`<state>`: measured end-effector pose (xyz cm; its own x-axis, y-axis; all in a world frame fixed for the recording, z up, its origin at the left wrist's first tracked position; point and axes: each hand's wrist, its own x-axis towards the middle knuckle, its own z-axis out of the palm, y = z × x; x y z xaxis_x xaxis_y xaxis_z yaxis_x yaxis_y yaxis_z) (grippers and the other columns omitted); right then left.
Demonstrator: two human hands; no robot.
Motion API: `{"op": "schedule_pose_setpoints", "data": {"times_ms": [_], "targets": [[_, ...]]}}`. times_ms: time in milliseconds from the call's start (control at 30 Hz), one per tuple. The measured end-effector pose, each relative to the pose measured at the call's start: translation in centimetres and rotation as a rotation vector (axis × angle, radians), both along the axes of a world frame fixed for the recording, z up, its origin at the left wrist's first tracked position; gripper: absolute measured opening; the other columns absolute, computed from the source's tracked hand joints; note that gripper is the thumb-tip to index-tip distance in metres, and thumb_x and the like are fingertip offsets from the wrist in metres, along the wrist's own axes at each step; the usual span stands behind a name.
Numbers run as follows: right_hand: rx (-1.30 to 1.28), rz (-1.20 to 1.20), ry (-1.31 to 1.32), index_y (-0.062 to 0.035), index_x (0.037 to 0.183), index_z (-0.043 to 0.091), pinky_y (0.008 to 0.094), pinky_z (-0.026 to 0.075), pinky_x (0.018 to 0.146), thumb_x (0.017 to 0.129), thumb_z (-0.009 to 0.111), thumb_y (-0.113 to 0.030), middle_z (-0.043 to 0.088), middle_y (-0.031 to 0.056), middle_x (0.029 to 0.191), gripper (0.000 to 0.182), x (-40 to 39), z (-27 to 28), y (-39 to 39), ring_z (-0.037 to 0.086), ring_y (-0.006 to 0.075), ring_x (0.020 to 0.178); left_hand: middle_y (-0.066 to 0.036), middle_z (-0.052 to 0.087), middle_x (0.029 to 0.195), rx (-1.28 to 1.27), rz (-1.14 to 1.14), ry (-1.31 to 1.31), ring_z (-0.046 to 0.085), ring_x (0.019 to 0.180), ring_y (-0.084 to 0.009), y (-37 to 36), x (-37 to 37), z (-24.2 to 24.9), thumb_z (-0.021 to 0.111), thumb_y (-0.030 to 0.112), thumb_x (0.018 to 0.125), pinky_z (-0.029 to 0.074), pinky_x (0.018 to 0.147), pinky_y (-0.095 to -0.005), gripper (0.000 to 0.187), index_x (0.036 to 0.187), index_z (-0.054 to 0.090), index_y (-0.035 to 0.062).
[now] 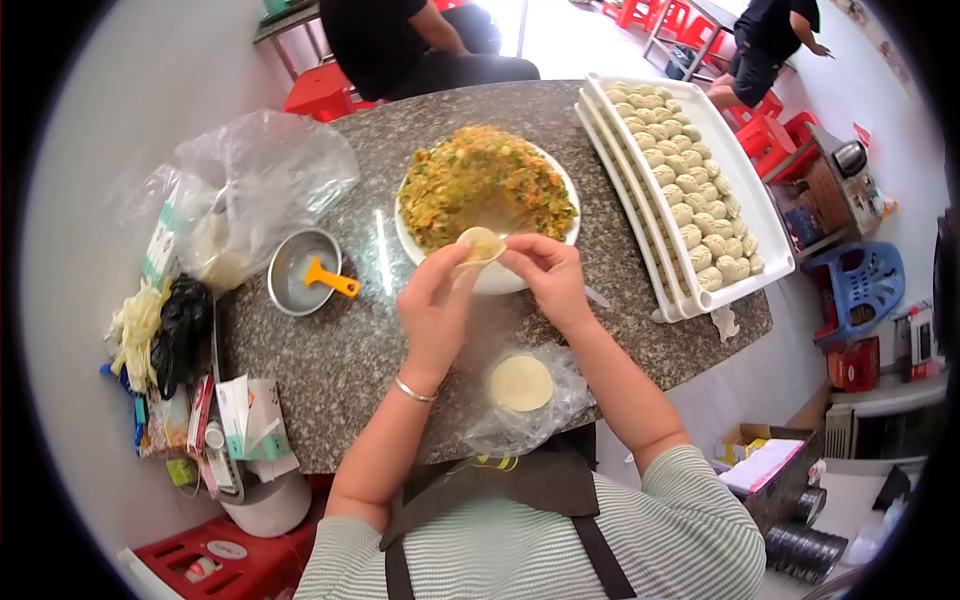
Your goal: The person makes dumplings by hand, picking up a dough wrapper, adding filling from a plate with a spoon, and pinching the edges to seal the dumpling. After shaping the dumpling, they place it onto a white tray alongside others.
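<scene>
Between my two hands a round dumpling wrapper (482, 243) is held up, partly folded, over the near rim of a big white plate (402, 232). My left hand (436, 300) grips its left side, while the fingertips of my right hand (548, 275) pinch its right edge. Whatever lies inside the wrapper is hard to make out. Chopped orange and green filling (480, 185) is heaped on the plate. Closer to my body, flat wrappers (521, 384) lie on a clear plastic bag (500, 432). The tip of a light-coloured utensil (597, 297) shows beside my right wrist.
Stacked white trays (768, 282) at the right hold rows of pleated dumplings (690, 180). A metal bowl (290, 260) with an orange-handled tool (330, 278) stands left, near a plastic bag (270, 160). Tissue packs (255, 420) sit at the left edge. Two people are beyond the table.
</scene>
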<state>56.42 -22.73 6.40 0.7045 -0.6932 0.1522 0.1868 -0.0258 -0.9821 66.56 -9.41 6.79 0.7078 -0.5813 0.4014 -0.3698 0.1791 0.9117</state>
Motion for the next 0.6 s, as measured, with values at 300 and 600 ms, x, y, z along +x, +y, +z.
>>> {"op": "schedule_pose_setpoints", "data": {"times_ms": [300,600], "targets": [[0.058,0.143,0.075,0.0006,0.101,0.069,0.0237,0.049,0.077,0.092,0.066,-0.009,0.069,0.0014,0.093,0.014,-1.0,1.8,-1.0,0.062,0.0079,0.084,-0.016,0.067,0.116,-0.043,-0.105,0.050,0.065,0.104,-0.0195,0.2,-0.5,0.6,0.066,-0.002,0.088,0.052,0.090,-0.0288,0.023,0.110,0.070,-0.0016],[-0.453,0.010,0.055,0.0020,0.093,0.069,0.0289,0.049,0.079,0.086,0.069,-0.004,0.068,0.0082,0.091,0.009,-0.6,1.7,-0.1,0.063,0.0157,0.088,-0.010,0.069,0.110,0.057,-0.035,0.101,0.065,0.096,-0.0135,0.4,-0.5,0.9,0.067,0.004,0.091,0.052,0.083,-0.0253,0.020,0.110,0.070,-0.0024]]}}
